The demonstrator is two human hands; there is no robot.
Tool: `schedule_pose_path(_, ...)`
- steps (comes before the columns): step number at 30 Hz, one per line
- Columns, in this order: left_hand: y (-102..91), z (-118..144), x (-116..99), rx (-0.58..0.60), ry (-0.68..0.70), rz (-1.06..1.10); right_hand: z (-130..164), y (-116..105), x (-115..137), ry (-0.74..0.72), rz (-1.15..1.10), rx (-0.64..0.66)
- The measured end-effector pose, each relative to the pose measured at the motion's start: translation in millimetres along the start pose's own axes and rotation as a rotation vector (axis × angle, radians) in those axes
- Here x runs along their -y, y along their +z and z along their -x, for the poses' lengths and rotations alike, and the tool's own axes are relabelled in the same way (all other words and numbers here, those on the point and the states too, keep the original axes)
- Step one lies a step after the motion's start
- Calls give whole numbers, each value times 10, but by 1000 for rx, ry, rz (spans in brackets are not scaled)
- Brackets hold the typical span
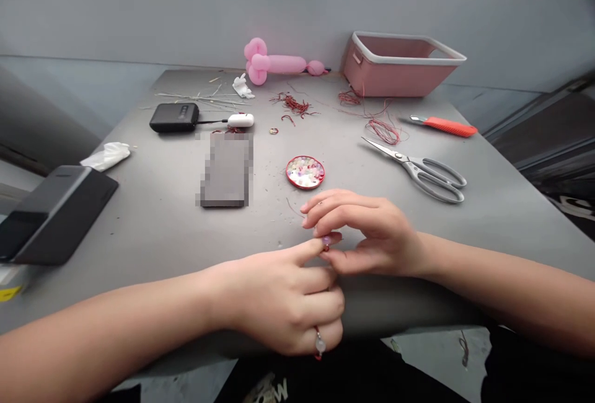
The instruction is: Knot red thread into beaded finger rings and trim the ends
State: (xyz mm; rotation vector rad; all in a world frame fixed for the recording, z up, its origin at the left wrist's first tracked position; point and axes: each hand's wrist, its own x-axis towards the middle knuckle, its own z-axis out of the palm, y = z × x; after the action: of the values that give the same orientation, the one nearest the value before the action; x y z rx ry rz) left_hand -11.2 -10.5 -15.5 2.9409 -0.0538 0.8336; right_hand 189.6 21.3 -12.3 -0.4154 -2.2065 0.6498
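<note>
A small ring with a purple bead (326, 240) and dark red wire sits near the tip of my left index finger. My left hand (283, 301) stretches that finger out and curls the others into the palm, so what they may hold is hidden. Another ring with a pale bead (320, 345) is on its little finger. Around the left fingertip, my right hand (372, 229) closes its thumb and fingers on the beaded ring. Just beyond the hands lies a round red-rimmed dish (288, 175) of mixed pastel beads.
Silver scissors (409, 164) and an orange-handled cutter (449, 126) lie on the right. Red wire coils (385, 131) and twisted red pieces (295, 104) are behind. A pink bin (390, 77), pink balloon (286, 64), blurred dark slab (227, 170), black power bank (174, 117) and dark stand (69, 211) surround them.
</note>
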Motion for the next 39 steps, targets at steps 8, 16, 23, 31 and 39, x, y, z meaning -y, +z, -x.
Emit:
schedule_pose_path(8,-156,71,201,-303,-347,273,32,-129,-94,385,-214,-171)
schedule_pose_path(16,-24,1,390,-812,-1263,1148,-22,-63,-172,920,-801,-372)
schedule_pose_path(23,-38,10,557,-489,-1175,932,-57,-76,-223,985,-830,-256)
schedule_pose_path(31,6,38,581,-403,-1063,807,-40,-80,-240,966,-806,-203)
schedule_pose_path(39,-115,-16,545,-499,-1258,990,-27,-60,-250,899,-892,-246)
